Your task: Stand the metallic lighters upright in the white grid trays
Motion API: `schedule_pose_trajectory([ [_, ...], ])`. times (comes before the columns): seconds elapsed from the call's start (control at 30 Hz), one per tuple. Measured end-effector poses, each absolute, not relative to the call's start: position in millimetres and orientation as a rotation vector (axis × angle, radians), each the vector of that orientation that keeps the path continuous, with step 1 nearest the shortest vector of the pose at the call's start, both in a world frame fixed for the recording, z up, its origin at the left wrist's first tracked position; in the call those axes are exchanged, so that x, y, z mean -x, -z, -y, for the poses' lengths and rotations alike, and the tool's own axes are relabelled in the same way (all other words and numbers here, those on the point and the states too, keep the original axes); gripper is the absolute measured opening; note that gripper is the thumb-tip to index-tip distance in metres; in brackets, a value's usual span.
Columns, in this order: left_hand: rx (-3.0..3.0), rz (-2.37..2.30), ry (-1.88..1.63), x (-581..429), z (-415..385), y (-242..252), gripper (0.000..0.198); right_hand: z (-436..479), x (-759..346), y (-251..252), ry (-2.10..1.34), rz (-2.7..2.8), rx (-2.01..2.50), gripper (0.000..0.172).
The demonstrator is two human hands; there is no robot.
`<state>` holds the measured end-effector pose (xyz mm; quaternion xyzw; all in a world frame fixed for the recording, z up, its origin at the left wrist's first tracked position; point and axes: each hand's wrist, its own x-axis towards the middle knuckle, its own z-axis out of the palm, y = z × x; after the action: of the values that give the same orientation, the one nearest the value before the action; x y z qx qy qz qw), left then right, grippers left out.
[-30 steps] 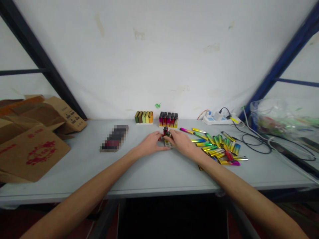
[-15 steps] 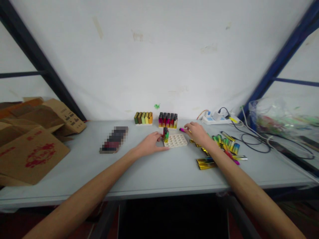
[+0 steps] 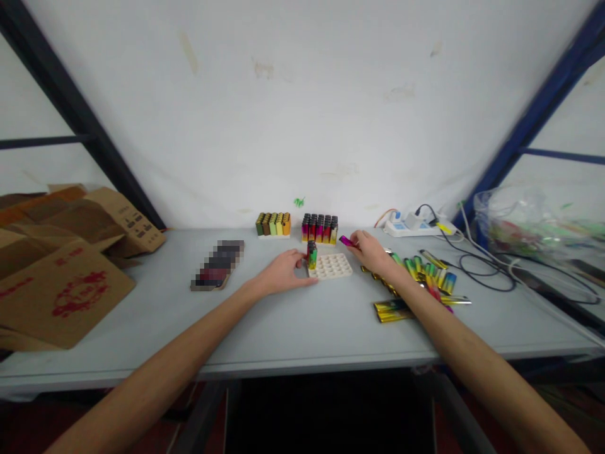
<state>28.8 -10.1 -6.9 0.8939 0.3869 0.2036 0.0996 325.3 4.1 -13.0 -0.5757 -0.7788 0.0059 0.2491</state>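
My left hand (image 3: 283, 272) is at the left end of a white tray (image 3: 338, 268) with rows of round holes. Its thumb lies along the tray's front edge, and its curled fingers touch the back left side by the standing lighters. A few lighters (image 3: 312, 256), green and red with black tops, stand upright in the tray's left end. To the right of the tray, my right hand (image 3: 369, 251) pinches a purple lighter (image 3: 346, 241), tilted, with its outer end toward the tray. Loose shiny lighters (image 3: 390, 310) lie under and around my right forearm.
At the wall stand a filled tray of black-topped lighters (image 3: 320, 228) and one of yellow-topped lighters (image 3: 273, 224). A blurred-out phone-like object (image 3: 218, 265) lies left, beside cardboard boxes (image 3: 66, 296). A power strip (image 3: 416, 226) and cables (image 3: 486, 272) are on the right.
My right hand has lifted and turned the purple lighter, so more of it shows. The tray and my left hand have shifted slightly left.
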Motion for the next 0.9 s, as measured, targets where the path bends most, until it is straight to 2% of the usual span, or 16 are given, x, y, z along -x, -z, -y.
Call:
schedule_pose_trajectory([
  [0.1,-2.636,-1.152,-0.611,-29,11,7,0.052,0,-320,14,-0.239,1.942,1.440,0.017],
  [0.3,-2.632,-1.137,-0.617,-29,11,7,0.054,15,-296,4,-0.836,1.667,1.010,0.044],
  [0.43,-2.639,-1.137,-0.620,-29,11,7,0.053,24,-283,-5,-0.984,1.565,0.907,0.042],
  [0.63,-2.642,-1.130,-0.614,-28,11,8,0.052,32,-273,-4,-1.021,1.552,0.996,0.046],
  [0.9,-2.625,-1.132,-0.611,-29,13,5,0.051,46,-265,-14,-0.637,1.679,1.302,0.059],
])
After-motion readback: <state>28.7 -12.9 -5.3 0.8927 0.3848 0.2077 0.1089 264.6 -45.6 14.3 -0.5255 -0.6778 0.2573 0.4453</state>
